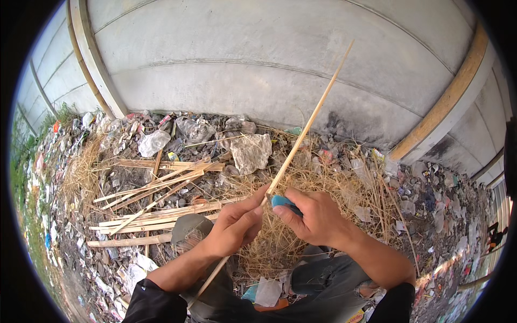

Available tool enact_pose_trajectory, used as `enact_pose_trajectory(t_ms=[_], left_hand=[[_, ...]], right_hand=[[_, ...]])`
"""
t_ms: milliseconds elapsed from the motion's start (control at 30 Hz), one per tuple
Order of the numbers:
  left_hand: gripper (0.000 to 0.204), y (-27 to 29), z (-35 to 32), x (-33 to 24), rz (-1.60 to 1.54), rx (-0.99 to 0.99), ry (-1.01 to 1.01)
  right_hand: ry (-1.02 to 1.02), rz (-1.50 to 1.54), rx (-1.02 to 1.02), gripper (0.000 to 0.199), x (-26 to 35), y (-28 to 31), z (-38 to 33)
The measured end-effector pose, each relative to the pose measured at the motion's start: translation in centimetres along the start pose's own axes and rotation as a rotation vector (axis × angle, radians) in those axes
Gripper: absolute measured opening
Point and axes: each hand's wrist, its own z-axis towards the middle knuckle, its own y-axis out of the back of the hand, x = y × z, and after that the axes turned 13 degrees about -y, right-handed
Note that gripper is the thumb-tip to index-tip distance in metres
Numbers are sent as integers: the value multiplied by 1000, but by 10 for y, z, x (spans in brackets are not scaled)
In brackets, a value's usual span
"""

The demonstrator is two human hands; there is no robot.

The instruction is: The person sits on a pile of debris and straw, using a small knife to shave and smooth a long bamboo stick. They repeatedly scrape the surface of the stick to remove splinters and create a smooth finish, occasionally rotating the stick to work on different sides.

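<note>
A long, thin bamboo strip slants from beside my left leg up toward the wall. My left hand is closed around it near its middle. In my right hand is a blue-handled knife, gripped with the thumb along it. Its front end meets the strip just ahead of my left fingers; most of the handle is hidden in my palm, and the blade is barely visible. Curly pale shavings lie heaped below my hands, between my legs.
Split bamboo pieces are stacked to the left, above a rounder pole. A rough stone sits beyond my hands. Litter covers the ground up to a grey concrete wall. A bamboo post leans against the wall at right.
</note>
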Motion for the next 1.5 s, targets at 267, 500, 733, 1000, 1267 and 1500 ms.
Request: enact_pose_trajectory(t_ms=[267,500,733,1000,1267,1500], left_hand=[[52,3,-24,1,338,156,-23],[53,12,-46,5,380,214,-6],[50,33,-78,11,581,385,49],[48,57,-112,28,363,410,122],[51,42,-92,18,283,171,97],[54,22,-75,23,145,178,102]], right_hand=[[-255,41,-273,39,-42,26,17],[-115,-13,-95,38,-14,-8,-25],[-517,-31,-474,48,-96,42,-28],[-1153,306,-839,62,-239,120,-130],[-714,-105,-252,45,-142,61,-99],[-318,-11,-204,45,-36,16,-65]])
